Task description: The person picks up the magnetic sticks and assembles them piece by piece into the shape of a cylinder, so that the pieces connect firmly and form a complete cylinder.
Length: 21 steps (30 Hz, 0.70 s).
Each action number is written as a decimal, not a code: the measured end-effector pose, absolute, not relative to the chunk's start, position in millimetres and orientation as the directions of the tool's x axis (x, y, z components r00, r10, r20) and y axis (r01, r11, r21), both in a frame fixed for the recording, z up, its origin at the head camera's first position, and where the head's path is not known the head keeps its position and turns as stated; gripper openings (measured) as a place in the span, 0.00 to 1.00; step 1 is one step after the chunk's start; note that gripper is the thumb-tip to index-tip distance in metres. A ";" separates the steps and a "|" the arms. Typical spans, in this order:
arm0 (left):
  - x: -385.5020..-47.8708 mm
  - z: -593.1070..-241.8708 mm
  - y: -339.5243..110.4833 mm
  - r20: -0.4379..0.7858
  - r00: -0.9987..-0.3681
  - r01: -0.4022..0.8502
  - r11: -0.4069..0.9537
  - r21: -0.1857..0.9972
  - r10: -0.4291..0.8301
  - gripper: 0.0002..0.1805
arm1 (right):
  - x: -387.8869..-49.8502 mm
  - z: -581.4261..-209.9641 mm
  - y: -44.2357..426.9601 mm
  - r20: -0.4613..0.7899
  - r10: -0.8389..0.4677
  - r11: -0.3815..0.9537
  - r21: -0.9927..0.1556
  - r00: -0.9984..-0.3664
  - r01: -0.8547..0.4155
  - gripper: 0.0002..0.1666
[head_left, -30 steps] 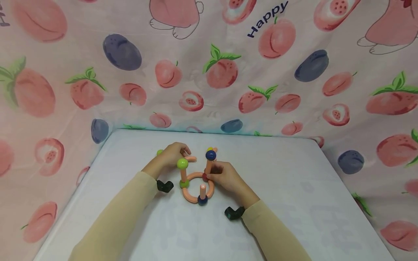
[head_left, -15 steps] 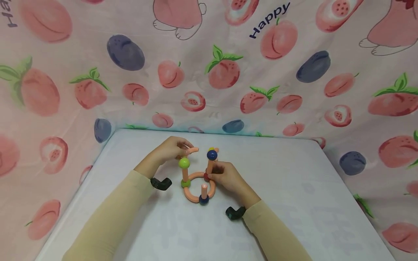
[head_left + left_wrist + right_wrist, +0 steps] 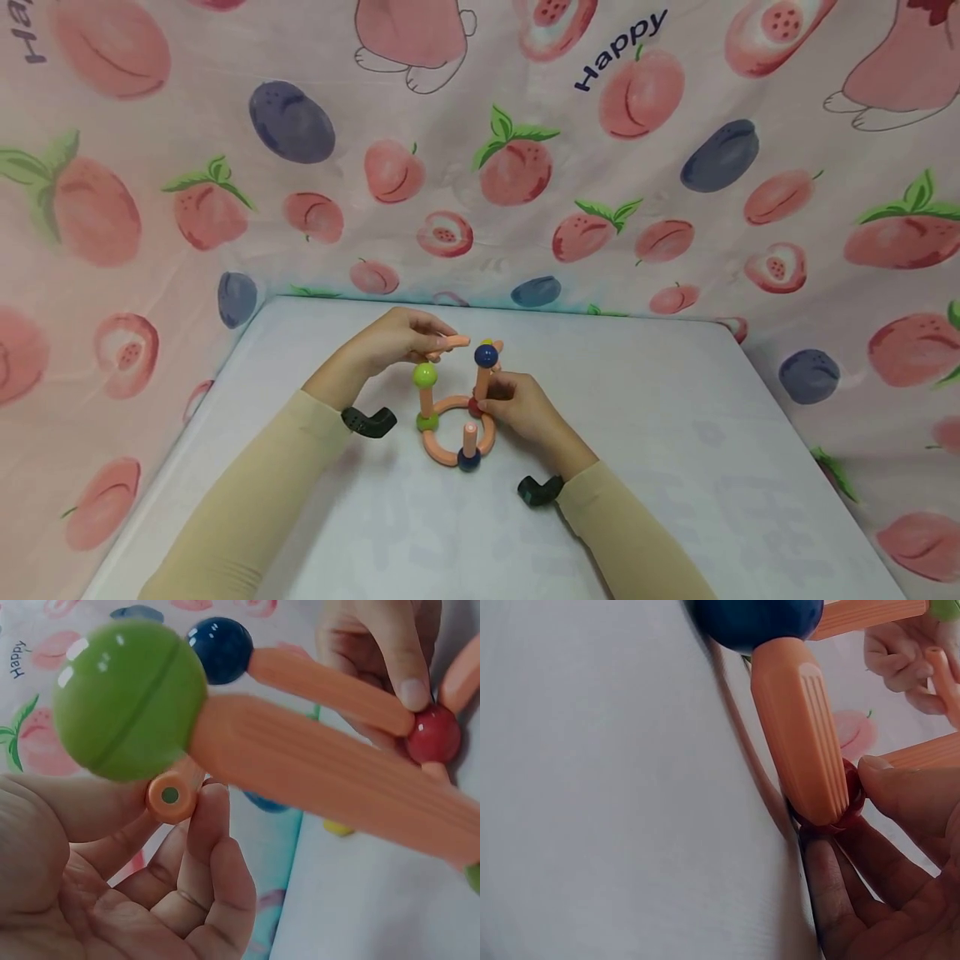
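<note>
My left hand (image 3: 393, 342) is raised behind the ring and pinches an orange magnetic rod (image 3: 457, 341) between thumb and fingers; its socketed end (image 3: 171, 796) faces the left wrist camera. My right hand (image 3: 521, 404) pinches the red ball (image 3: 853, 787) at the ring's far right. The orange ring (image 3: 437, 452) of curved rods lies on the table, joined by the red ball, a green ball (image 3: 427, 422) and a dark blue ball (image 3: 468, 459). From these rise upright rods. One carries a lime ball (image 3: 424, 376), another a blue ball (image 3: 486, 357); the front rod (image 3: 470, 438) has a bare top.
Behind the blue-topped rod, a yellow ball (image 3: 487, 342) and orange pieces are partly hidden. Black wrist cameras, left (image 3: 369, 422) and right (image 3: 540, 491), sit by the sleeves. The white table (image 3: 645, 433) backs onto a fruit-print cloth (image 3: 450, 125).
My left hand has lifted the orange rod from the table at the back left and carried it right, towards the blue-topped upright. My right hand stays at the red ball.
</note>
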<state>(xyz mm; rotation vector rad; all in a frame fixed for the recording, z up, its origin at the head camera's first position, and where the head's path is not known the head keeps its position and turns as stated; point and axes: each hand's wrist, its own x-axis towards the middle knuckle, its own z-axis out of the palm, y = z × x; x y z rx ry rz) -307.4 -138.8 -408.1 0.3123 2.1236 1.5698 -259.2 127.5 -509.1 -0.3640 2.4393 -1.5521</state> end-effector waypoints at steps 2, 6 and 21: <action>-305.1 -405.2 -137.9 -0.228 -0.853 -0.091 0.297 0.950 0.470 0.17 | -259.2 -508.9 127.7 -0.059 -0.323 0.411 -0.908 -0.945 -0.084 0.14; -302.7 -401.8 -136.7 -0.219 -0.836 -0.085 0.275 0.957 0.503 0.18 | -258.7 -509.5 127.5 -0.054 -0.318 0.424 -0.901 -0.946 -0.091 0.13; -296.9 -401.9 -136.6 -0.209 -0.816 -0.076 0.258 0.963 0.539 0.17 | -257.4 -510.2 128.3 -0.037 -0.328 0.416 -0.903 -0.944 -0.109 0.13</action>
